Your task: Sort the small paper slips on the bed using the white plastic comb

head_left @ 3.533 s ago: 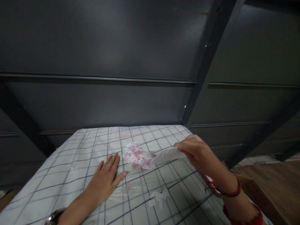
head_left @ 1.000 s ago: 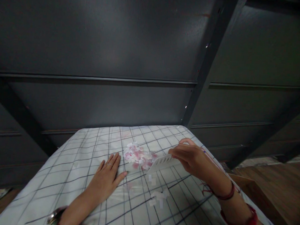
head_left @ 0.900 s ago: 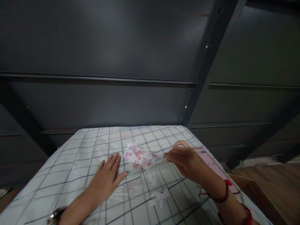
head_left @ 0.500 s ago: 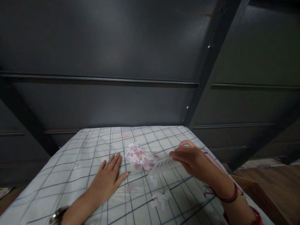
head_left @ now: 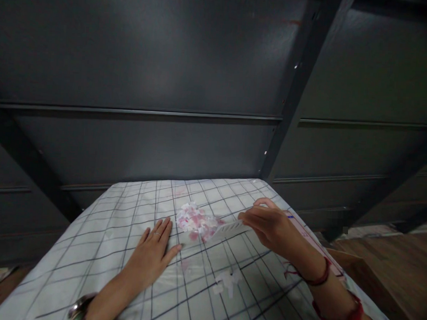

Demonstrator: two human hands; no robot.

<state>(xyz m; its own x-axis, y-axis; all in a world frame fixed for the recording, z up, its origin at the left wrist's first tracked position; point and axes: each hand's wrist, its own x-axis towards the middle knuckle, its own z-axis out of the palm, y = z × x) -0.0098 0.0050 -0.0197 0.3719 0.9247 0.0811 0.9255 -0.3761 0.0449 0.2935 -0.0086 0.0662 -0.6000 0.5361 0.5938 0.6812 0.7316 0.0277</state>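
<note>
My left hand (head_left: pixel 155 247) lies flat on the checked cloth, fingers stretched out, holding nothing. Just right of its fingertips is a heap of small white and pink pieces (head_left: pixel 196 220), which look like paper scraps. My right hand (head_left: pixel 267 223) pinches one end of a thin white slotted sheet (head_left: pixel 227 230) between thumb and fingers. The sheet is tilted, its far end at the right side of the heap; whether it touches the scraps I cannot tell. Nearer to me lies a small cluster of loose white pieces (head_left: pixel 228 282) on the cloth.
A white cloth with dark checked lines (head_left: pixel 126 213) covers the table. Partly under my right forearm, a flat pink item (head_left: pixel 302 230) lies along the right edge. Dark metal panels (head_left: pixel 146 147) stand behind the table. A brown box (head_left: pixel 367 280) is on the floor at right.
The slotted sheet has tipped flatter and shifted slightly, showing less of its slots. A small white piece below it no longer shows. My left hand stays in place.
</note>
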